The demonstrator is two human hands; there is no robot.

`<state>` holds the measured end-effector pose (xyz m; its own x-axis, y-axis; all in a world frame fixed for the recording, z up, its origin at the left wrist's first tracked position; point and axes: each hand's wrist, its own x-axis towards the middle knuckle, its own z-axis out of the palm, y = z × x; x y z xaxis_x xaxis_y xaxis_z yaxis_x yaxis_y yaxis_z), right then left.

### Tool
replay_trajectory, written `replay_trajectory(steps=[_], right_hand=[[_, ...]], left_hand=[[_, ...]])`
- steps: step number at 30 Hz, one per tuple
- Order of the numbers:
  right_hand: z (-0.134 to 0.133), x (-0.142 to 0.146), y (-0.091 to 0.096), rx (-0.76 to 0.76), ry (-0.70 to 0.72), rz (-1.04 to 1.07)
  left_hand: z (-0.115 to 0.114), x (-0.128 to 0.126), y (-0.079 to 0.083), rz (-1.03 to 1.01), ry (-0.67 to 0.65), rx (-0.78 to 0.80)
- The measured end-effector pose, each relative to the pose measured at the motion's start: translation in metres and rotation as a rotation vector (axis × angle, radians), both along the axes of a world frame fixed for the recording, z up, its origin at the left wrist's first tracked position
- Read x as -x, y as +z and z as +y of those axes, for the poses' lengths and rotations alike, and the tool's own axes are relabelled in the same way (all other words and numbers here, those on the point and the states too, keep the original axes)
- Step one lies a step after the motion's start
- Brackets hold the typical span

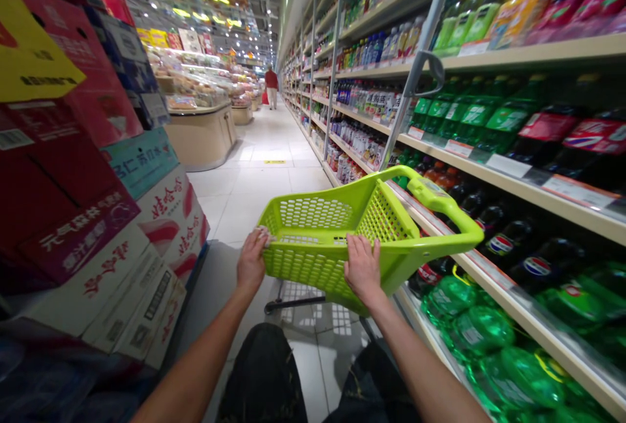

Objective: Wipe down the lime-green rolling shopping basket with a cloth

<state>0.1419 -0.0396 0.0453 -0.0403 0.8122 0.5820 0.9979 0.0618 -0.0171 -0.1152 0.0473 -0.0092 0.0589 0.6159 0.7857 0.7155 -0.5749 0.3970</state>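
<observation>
A lime-green plastic shopping basket (313,214) hangs tilted in front of me over the aisle floor, its handle (440,204) swung out to the right. My left hand (252,260) is closed round the basket's near left corner. My right hand (362,266) grips the near rim further right, fingers curled over the edge. The basket looks empty. Under it a dark metal frame (293,302) shows near the floor.
Shelves of drink bottles (489,116) run along the right. Stacked red and white cartons (98,214) stand on the left. A tiled aisle (264,169) leads ahead past a counter (200,133). A person in red (271,84) stands far down it.
</observation>
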Motion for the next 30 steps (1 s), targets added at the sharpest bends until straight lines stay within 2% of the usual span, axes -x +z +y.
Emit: replay_trajectory(steps=[1,3,8,10,13,16,18,20,25,27,30], right_hand=[[0.0,0.002,0.0,-0.009,-0.007,0.006],[0.001,0.005,0.0,-0.026,-0.023,0.018],[0.001,0.004,0.0,-0.023,-0.018,0.004],[0.0,0.0,0.0,-0.018,-0.007,-0.011],[-0.001,-0.005,-0.001,-0.007,0.015,-0.015],[-0.001,-0.004,-0.001,-0.003,0.019,-0.005],[0.0,-0.001,-0.001,-0.008,0.0,0.002],[0.0,0.002,0.0,-0.011,-0.017,0.003],[0.0,0.001,-0.001,-0.012,-0.01,-0.01],[-0.002,-0.003,-0.001,-0.013,0.001,-0.017],[-0.003,-0.008,-0.002,-0.015,0.024,-0.014]], left_hand=[[0.001,0.005,-0.001,-0.016,0.034,0.009],[-0.004,-0.004,0.0,-0.022,0.021,0.015],[-0.028,-0.086,0.01,0.112,-0.307,-0.029],[-0.03,-0.097,0.013,0.145,-0.365,-0.038],[-0.021,-0.07,0.01,0.122,-0.306,-0.041],[-0.006,-0.028,0.004,0.021,-0.115,-0.006],[-0.004,-0.019,0.002,-0.028,-0.028,0.01],[-0.01,-0.032,0.003,-0.032,-0.046,0.006],[-0.032,-0.096,0.013,0.121,-0.361,-0.024],[-0.031,-0.097,0.014,0.15,-0.401,-0.048],[-0.019,-0.067,0.011,0.098,-0.28,-0.056]])
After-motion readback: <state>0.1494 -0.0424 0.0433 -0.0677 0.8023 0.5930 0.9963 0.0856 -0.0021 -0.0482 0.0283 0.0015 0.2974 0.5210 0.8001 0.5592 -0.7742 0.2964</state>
